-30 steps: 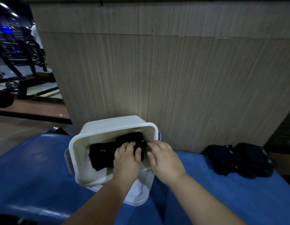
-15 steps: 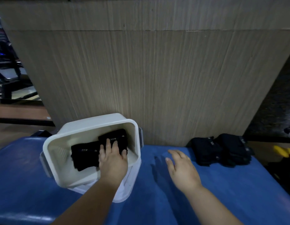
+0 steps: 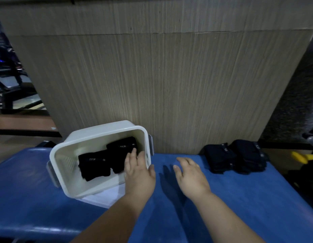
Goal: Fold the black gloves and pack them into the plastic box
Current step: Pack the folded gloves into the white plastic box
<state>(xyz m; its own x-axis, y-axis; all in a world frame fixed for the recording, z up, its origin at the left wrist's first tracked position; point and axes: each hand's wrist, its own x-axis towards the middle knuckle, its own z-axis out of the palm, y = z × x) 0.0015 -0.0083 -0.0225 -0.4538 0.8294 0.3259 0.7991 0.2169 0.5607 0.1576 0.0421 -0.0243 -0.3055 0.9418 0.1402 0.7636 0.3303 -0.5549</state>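
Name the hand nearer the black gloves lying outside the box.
Right. The right hand is just left of those gloves; the left hand is farther left, at the plastic box.

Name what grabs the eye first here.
A white plastic box sits on the blue mat at centre-left, two folded black gloves inside. The left hand reaches over its right rim, fingers on one glove; the right hand hangs open above the mat. Other black gloves lie far right by the wall.

Single head-worn view — forward and down, close over the blue bench [image 3: 257, 199]; facing the wood-grain panel [image 3: 169, 76].
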